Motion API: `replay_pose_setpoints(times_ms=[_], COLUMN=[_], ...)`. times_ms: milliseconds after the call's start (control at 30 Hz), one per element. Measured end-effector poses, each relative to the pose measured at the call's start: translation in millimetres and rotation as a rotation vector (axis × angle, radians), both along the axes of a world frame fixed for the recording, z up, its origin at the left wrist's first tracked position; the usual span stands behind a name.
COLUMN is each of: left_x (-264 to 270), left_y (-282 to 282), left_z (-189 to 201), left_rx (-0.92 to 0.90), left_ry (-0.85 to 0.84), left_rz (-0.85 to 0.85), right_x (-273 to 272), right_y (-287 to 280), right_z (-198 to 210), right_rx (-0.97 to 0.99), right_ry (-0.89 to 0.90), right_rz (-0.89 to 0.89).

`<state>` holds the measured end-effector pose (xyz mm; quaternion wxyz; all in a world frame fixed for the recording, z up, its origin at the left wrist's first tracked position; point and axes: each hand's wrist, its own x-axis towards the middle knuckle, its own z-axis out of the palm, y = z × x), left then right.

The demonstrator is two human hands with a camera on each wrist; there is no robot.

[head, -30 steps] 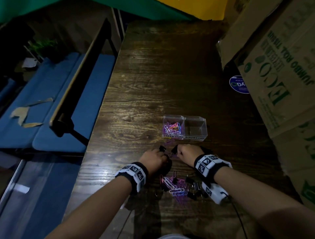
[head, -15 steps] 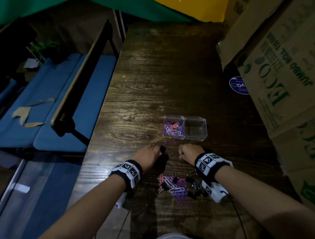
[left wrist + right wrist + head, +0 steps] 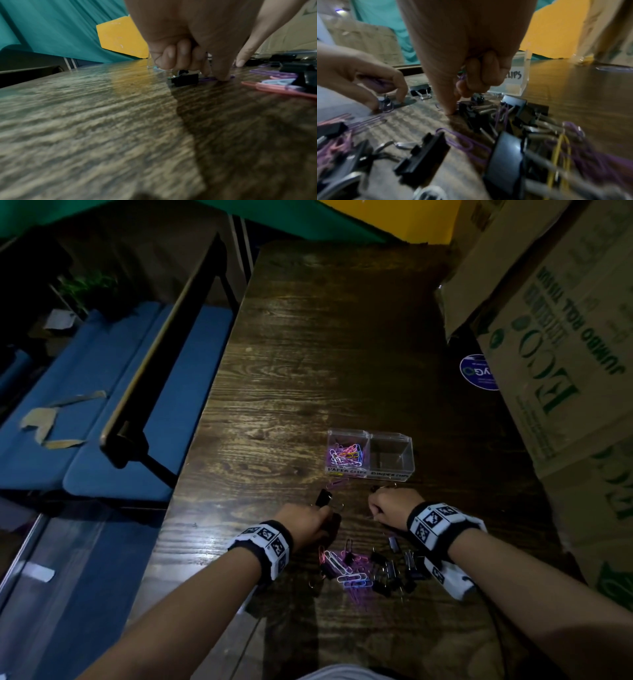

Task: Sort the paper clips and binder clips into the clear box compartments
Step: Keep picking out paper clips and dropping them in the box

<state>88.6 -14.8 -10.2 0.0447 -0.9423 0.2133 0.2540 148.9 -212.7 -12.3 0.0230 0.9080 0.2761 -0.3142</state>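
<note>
The clear box (image 3: 369, 436) has two compartments. The left one holds coloured paper clips (image 3: 346, 455); the right one (image 3: 390, 455) shows nothing inside. A mixed pile of paper clips and black binder clips (image 3: 363, 571) lies between my wrists. My left hand (image 3: 323, 513) is curled, fingertips (image 3: 223, 77) down on a purple paper clip (image 3: 208, 78), with a black binder clip (image 3: 323, 497) just beyond. My right hand (image 3: 375, 501) is curled round purple paper clips (image 3: 462, 78) in front of the right compartment, one fingertip (image 3: 450, 112) on the table beside a binder clip (image 3: 469, 115).
Large cardboard boxes (image 3: 565, 337) stand along the table's right side, close to the clear box. The table's left edge (image 3: 191, 474) drops to blue seat cushions (image 3: 102, 412) and a dark rail. Another purple paper clip (image 3: 337, 483) lies before the left compartment.
My hands were together in front of the box and have moved apart, the left one leftward and the right one rightward. A black binder clip now lies uncovered beyond the left hand.
</note>
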Motion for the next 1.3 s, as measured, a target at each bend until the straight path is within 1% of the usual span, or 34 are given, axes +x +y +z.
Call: replay_pose_setpoints(times_ms=[33, 133, 200, 267, 367, 433, 500, 600, 667, 700, 767, 800, 833, 900, 967, 1100, 1200, 1300], left_x=[0, 0, 2, 3, 4, 3, 1, -1, -3, -3, -4, -3, -3, -2, -1, -3, -7, -11], left_y=[0, -2, -3, -4, -3, -1, 2, 8, 12, 13, 15, 15, 15, 14, 13, 10, 8, 4], left_z=[-2, -5, -6, -3, -3, -6, -6, -7, -8, -9, -9, -10, -10, -10, -10, -9, -7, -7], left_rx=[-0.007, -0.030, -0.025, -0.025, -0.022, -0.035, -0.070, -0.101, -0.125, -0.137, -0.156, -0.168, -0.184, -0.220, -0.233, -0.194, -0.184, -0.205], left_ry=[0.003, 0.015, 0.035, 0.053, 0.080, 0.078, 0.067, 0.062, 0.060, 0.064, 0.062, 0.059, 0.061, 0.072, 0.088, 0.092, 0.101, 0.128], left_rz=[-0.004, 0.007, 0.016, 0.011, -0.017, -0.009, 0.020, 0.065, 0.083, 0.089, 0.097, 0.108, 0.123, 0.151, 0.164, 0.147, 0.136, 0.182], right_x=[0, 1, 2, 4, 4, 4, 3, -8, -13, -14, -12, -9, -6, -1, 4, 4, -1, -10], right_y=[2, 14, 24, 37, 51, 52, 48, 36, 24, 19, 10, 8, 9, 14, 18, 20, 21, 20], right_z=[2, 10, 16, 20, 22, 20, 16, 10, 5, 4, 2, 0, 0, 1, 0, -3, 0, 4], right_rx=[0.018, 0.157, 0.193, 0.143, -0.045, -0.116, -0.142, -0.124, -0.058, 0.014, 0.198, 0.260, 0.277, 0.221, 0.133, 0.034, -0.024, -0.012], right_ry=[0.011, 0.017, 0.003, -0.003, -0.003, 0.008, 0.003, 0.034, 0.058, 0.054, 0.034, 0.027, 0.030, 0.050, 0.076, 0.087, 0.070, 0.054], right_rz=[0.005, -0.049, -0.084, -0.066, 0.073, 0.099, 0.092, 0.065, 0.046, 0.003, -0.137, -0.187, -0.214, -0.207, -0.139, -0.036, -0.034, -0.049])
